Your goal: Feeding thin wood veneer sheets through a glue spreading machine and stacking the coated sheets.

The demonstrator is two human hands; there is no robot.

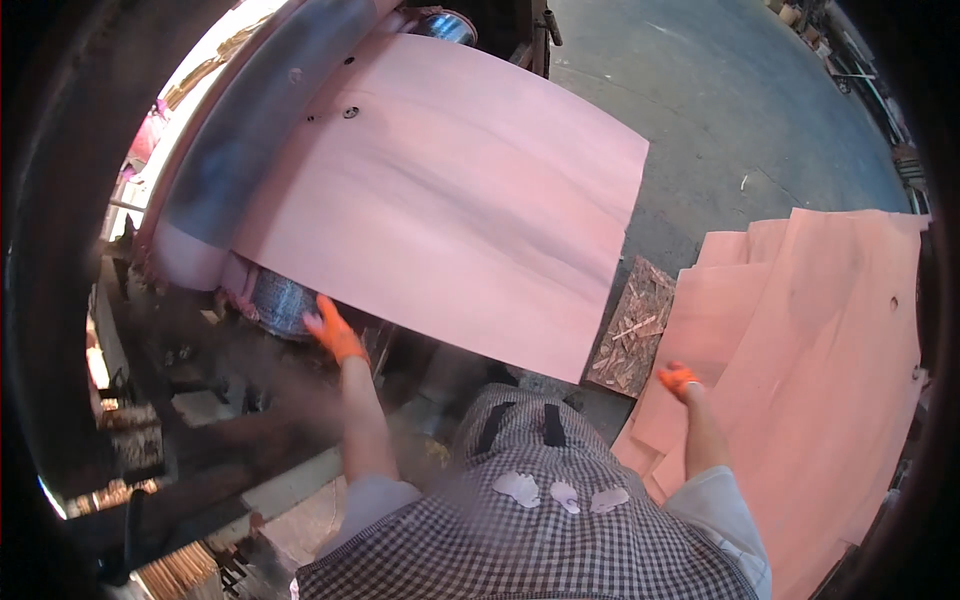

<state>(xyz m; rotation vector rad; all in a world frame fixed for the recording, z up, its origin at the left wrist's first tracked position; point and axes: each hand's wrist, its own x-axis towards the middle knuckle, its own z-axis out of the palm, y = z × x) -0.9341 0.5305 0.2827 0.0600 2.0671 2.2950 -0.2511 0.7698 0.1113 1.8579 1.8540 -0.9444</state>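
A large pinkish veneer sheet (480, 200) lies against a dark roller (225, 150), with a few knots near its far left. At the sheet's near left edge is my left hand (338, 330) in an orange glove, fingers extended and apart, fingertips by the edge and beside a shiny metal drum (282, 300). I cannot tell whether they touch the sheet. My right hand (679, 378), also gloved in orange, is over the left part of a stack of veneer sheets (800, 380). Its fingers are curled in, and nothing shows in them.
A rough chipboard piece (632, 330) is between the big sheet and the stack. Another metal drum (447, 27) shows beyond the sheet's far edge. Dark machine framing (200, 400) runs along the left. Concrete floor (720, 110) stretches to the far right, where assorted items line the edge.
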